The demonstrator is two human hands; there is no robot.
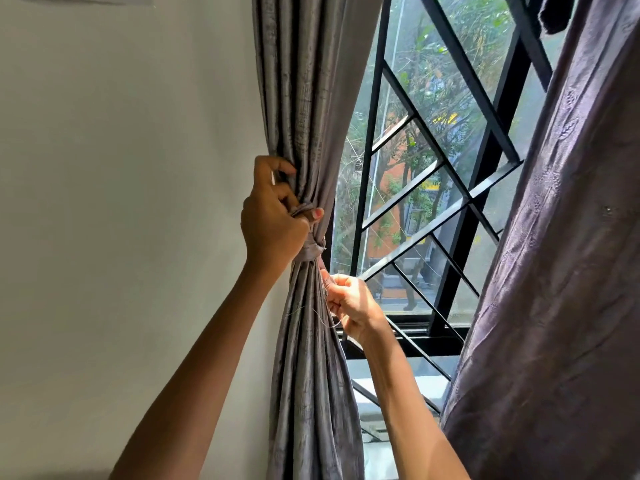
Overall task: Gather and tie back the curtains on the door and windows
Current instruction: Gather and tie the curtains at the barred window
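Note:
A grey curtain (pixel 304 98) hangs at the left side of the window, bunched into a narrow bundle. A fabric tie-back (pixel 311 249) of the same grey is knotted round its waist. My left hand (pixel 273 216) grips one end of the tie just above the knot, thumb pressed against the folds. Just below the knot, my right hand (pixel 349 306) pinches the other end of the tie, fingers curled. Below the knot the curtain fans out again (pixel 311 393).
A black metal window grille (pixel 460 216) with diagonal bars lies behind the curtain, trees and buildings beyond. A second, darker purple curtain (pixel 561 271) hangs loose at the right. A plain white wall (pixel 121 168) fills the left.

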